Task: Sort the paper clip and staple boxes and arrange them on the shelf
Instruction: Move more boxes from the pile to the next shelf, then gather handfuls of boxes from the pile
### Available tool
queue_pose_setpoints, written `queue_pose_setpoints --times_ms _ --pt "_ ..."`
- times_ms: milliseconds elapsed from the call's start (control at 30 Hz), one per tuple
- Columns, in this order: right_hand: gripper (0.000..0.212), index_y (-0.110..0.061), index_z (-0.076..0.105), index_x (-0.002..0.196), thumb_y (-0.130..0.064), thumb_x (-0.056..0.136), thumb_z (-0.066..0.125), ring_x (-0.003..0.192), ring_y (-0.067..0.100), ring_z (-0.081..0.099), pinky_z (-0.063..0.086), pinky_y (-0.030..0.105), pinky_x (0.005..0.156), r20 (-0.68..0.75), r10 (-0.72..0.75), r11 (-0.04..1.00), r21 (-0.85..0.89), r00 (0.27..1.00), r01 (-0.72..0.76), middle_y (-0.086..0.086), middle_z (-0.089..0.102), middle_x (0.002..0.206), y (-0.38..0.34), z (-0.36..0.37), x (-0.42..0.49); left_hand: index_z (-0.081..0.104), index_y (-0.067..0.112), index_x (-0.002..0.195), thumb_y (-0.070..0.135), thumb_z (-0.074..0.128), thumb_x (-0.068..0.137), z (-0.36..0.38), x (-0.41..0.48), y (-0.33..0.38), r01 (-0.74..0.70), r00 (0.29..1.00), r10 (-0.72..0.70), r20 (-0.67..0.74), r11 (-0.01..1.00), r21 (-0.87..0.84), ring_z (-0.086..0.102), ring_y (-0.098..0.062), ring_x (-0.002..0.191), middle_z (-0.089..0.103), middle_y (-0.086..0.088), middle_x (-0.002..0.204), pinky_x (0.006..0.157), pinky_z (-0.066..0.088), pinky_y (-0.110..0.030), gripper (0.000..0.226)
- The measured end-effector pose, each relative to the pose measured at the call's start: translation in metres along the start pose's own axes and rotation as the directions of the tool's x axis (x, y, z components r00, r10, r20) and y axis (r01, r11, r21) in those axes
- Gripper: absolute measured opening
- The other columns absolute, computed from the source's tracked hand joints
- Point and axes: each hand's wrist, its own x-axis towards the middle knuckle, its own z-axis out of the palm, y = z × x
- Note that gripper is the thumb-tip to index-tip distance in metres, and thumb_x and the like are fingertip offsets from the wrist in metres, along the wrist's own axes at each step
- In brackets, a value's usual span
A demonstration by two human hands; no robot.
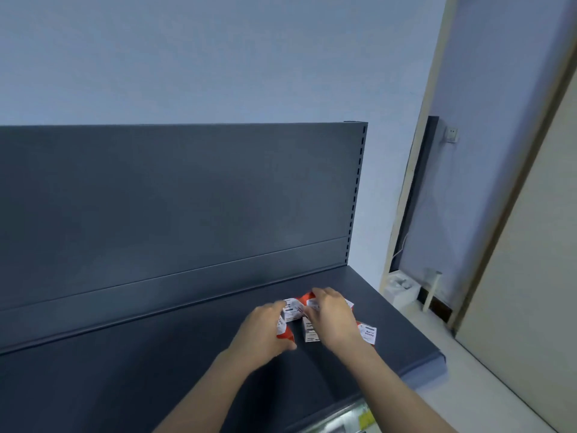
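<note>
Several small red-and-white boxes [293, 310] lie in a cluster on the dark grey shelf [156, 370], toward its right end. My left hand [265, 331] grips the box at the left of the cluster, with red card showing under its fingers. Over the middle and right boxes lies my right hand [331, 317], its fingers curled on a box at the back. One box [368, 332] shows to the right of that hand's wrist. The labels are too blurred to tell clips from staples.
The shelf's dark back panel [187, 198] rises behind the boxes, with a slotted upright [356, 195] at its right end. The shelf's right edge [437, 348] drops off to a pale floor. A doorway and a white box [401, 290] lie beyond.
</note>
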Motion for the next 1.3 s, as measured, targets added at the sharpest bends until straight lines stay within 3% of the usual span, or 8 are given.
queue_pose_setpoints --times_ms 467,567,633,767,833,1033,1200,1300 --pt "0.034 -0.007 0.054 0.115 -0.033 0.094 0.048 0.111 0.025 0.053 0.045 0.031 0.088 0.127 0.097 0.993 -0.072 0.987 -0.089 0.01 0.056 0.122 0.028 0.01 0.01 0.042 0.023 0.131 0.036 0.075 0.07 0.037 0.032 -0.002 -0.011 0.987 0.003 0.163 0.999 0.049 0.053 -0.015 0.108 0.057 0.003 0.12 0.089 0.045 -0.028 0.07" --pt "0.053 -0.008 0.039 0.137 -0.039 0.094 0.045 0.128 0.024 0.041 0.039 0.031 0.099 0.059 0.029 0.994 -0.11 0.998 -0.023 0.008 0.047 0.137 0.021 0.007 0.016 0.047 0.018 0.128 0.049 0.061 0.081 0.018 0.026 -0.002 -0.056 0.998 0.054 0.023 0.996 0.064 0.049 -0.017 0.12 0.053 0.001 0.13 0.1 0.041 -0.03 0.058" --pt "0.059 -0.006 0.031 0.142 -0.04 0.095 0.043 0.135 0.024 0.033 0.033 0.03 0.107 -0.01 -0.023 0.995 -0.095 1.0 0.022 0.009 0.04 0.145 0.012 0.003 0.019 0.03 0.012 0.142 0.049 0.046 0.091 0.001 0.023 -0.001 -0.073 0.99 0.09 -0.105 0.985 0.154 0.029 -0.017 0.139 0.034 -0.003 0.149 0.115 0.021 -0.028 0.066" --pt "0.061 0.007 0.043 0.133 -0.032 0.089 0.06 0.127 0.037 0.046 0.036 0.042 0.107 -0.123 -0.191 0.981 -0.058 0.974 0.185 0.025 0.05 0.135 -0.023 0.004 0.027 0.009 0.008 0.148 0.058 0.019 0.092 -0.039 0.004 -0.017 0.048 0.94 0.047 -0.337 0.962 0.269 0.006 -0.017 0.146 0.011 -0.007 0.158 0.116 -0.005 -0.027 0.076" --pt "0.06 0.008 0.045 0.131 -0.029 0.087 0.063 0.127 0.039 0.046 0.036 0.045 0.107 -0.15 -0.236 0.972 -0.018 0.96 0.236 0.026 0.05 0.135 -0.047 0.007 0.027 0.006 0.006 0.148 0.061 0.011 0.088 -0.057 -0.015 -0.029 0.133 0.915 0.005 -0.403 0.941 0.312 0.002 -0.018 0.146 0.007 -0.009 0.158 0.115 -0.008 -0.027 0.081" --pt "0.062 0.004 0.036 0.138 -0.029 0.091 0.055 0.136 0.034 0.034 0.028 0.042 0.112 -0.077 -0.375 0.918 0.106 0.924 0.381 0.022 0.039 0.144 -0.127 0.021 0.007 0.005 0.002 0.147 0.042 0.029 0.098 -0.095 -0.081 -0.071 0.318 0.853 -0.146 -0.502 0.907 0.277 -0.001 -0.021 0.146 0.005 -0.013 0.157 0.117 -0.009 -0.031 0.068" --pt "0.062 0.004 0.035 0.139 -0.029 0.09 0.056 0.136 0.033 0.033 0.028 0.041 0.111 -0.012 -0.465 0.872 0.164 0.885 0.46 0.021 0.04 0.145 -0.191 0.048 -0.019 0.009 0.001 0.147 0.063 -0.012 0.07 -0.123 -0.136 -0.11 0.405 0.808 -0.217 -0.548 0.879 0.249 0.002 -0.021 0.146 0.009 -0.013 0.157 0.112 -0.015 -0.03 0.1" --pt "0.063 0.0 0.031 0.142 -0.032 0.092 0.052 0.139 0.028 0.03 0.027 0.037 0.112 0.025 -0.51 0.848 0.182 0.86 0.498 0.017 0.036 0.148 -0.234 0.067 -0.038 0.012 0.001 0.146 0.067 -0.007 0.079 -0.138 -0.173 -0.142 0.453 0.775 -0.25 -0.58 0.86 0.235 0.006 -0.022 0.146 0.013 -0.014 0.156 0.111 -0.015 -0.034 0.096"
